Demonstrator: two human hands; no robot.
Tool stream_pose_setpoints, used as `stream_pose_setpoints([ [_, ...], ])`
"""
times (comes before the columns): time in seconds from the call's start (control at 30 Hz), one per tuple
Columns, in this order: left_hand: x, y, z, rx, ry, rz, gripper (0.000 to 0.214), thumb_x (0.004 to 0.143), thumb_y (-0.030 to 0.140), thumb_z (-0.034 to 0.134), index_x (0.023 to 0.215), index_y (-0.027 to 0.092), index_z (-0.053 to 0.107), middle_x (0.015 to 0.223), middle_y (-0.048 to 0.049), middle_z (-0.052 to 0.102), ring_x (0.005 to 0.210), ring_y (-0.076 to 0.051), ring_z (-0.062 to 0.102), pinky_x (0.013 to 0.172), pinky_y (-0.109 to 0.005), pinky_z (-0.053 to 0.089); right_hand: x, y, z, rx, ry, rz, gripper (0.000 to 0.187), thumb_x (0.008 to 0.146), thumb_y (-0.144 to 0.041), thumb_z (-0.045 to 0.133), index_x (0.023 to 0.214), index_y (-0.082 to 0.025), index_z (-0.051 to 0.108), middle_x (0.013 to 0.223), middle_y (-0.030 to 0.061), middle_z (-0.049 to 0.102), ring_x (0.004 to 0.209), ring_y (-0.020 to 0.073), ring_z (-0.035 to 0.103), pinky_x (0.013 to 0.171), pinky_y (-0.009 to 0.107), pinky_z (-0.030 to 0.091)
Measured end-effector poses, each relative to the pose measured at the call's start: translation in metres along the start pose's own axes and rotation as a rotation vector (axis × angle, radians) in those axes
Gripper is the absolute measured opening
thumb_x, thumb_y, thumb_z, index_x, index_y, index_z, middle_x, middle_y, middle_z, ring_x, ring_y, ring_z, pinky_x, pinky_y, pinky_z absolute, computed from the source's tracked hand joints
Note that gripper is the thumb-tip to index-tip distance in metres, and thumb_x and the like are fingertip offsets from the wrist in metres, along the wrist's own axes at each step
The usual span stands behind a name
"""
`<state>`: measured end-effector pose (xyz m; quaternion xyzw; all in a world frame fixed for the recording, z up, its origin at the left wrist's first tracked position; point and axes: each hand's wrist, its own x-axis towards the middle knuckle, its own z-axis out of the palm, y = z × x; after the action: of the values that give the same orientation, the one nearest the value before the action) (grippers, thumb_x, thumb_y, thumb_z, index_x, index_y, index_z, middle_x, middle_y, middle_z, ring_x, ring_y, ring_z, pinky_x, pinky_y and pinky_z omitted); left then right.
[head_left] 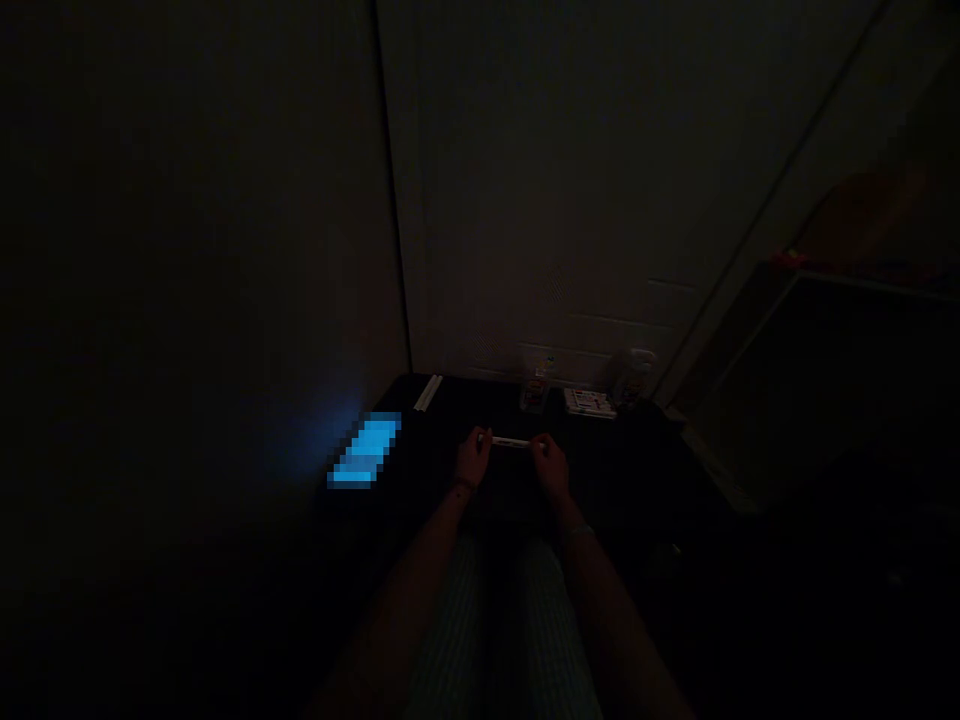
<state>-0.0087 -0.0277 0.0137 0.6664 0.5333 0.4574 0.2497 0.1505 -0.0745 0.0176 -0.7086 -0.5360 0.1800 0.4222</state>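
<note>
In dim light, a thin white stick-like object [511,442] is held level above the dark table [420,480]. My left hand [473,456] is closed round its left end, and my right hand [550,466] grips the right end. The middle part shows between the hands, with small dark marks on it. Its exact kind is too dark to make out. Beyond my right hand lies a stack of white pieces with dark and red print [590,403]. Two slim white strips [428,393] lie side by side at the back left.
A pixelated bright blue screen [365,450] glows at the table's left edge. Along the back stand a clear container with small things in it [535,388] and another clear container [634,375]. A wall [540,200] rises behind; a dark boxy shape [840,380] is at right.
</note>
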Motion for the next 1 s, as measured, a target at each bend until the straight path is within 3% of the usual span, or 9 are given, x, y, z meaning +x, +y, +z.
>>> stream_pose_setpoints([
  [0.1,-0.0006,0.0030,-0.0014,-0.008,-0.016,0.002,0.033,0.079,0.045,0.032,0.072,0.017,0.047,0.053,0.0058,0.042,0.050,-0.006,0.038,0.050,-0.017,0.028,-0.0002,0.0007,0.0004,0.002,-0.002,0.000,0.032,0.076,-0.051,0.035,0.088,-0.027,0.054,0.078,-0.0030,0.058,0.070,0.0129,0.052,0.061,0.021,0.034],
  [0.4,-0.0003,0.0025,-0.0016,-0.012,-0.022,-0.005,0.031,0.079,0.044,0.032,0.073,0.018,0.047,0.054,0.0051,0.044,0.049,-0.006,0.040,0.049,-0.018,0.028,0.0011,-0.0003,-0.0014,0.004,-0.001,-0.015,0.035,0.082,-0.038,0.023,0.087,-0.026,0.055,0.081,-0.0024,0.058,0.073,0.0121,0.051,0.064,0.021,0.034],
  [0.73,0.0004,-0.0007,0.0008,0.002,0.000,-0.001,0.031,0.080,0.044,0.032,0.076,0.018,0.048,0.057,0.0037,0.047,0.051,-0.007,0.043,0.050,-0.019,0.030,-0.0017,-0.0059,-0.0031,-0.023,-0.013,0.005,0.029,0.077,-0.046,0.036,0.089,-0.027,0.055,0.081,-0.0028,0.059,0.072,0.0128,0.053,0.063,0.021,0.035],
  [1.0,0.0009,0.0003,-0.0003,0.011,-0.018,-0.019,0.032,0.079,0.045,0.032,0.074,0.018,0.047,0.054,0.0051,0.042,0.049,-0.006,0.039,0.049,-0.018,0.028,-0.0013,-0.0053,-0.0046,0.000,-0.001,-0.025,0.034,0.082,-0.037,0.023,0.087,-0.026,0.055,0.084,-0.0027,0.059,0.074,0.0116,0.052,0.066,0.020,0.035],
])
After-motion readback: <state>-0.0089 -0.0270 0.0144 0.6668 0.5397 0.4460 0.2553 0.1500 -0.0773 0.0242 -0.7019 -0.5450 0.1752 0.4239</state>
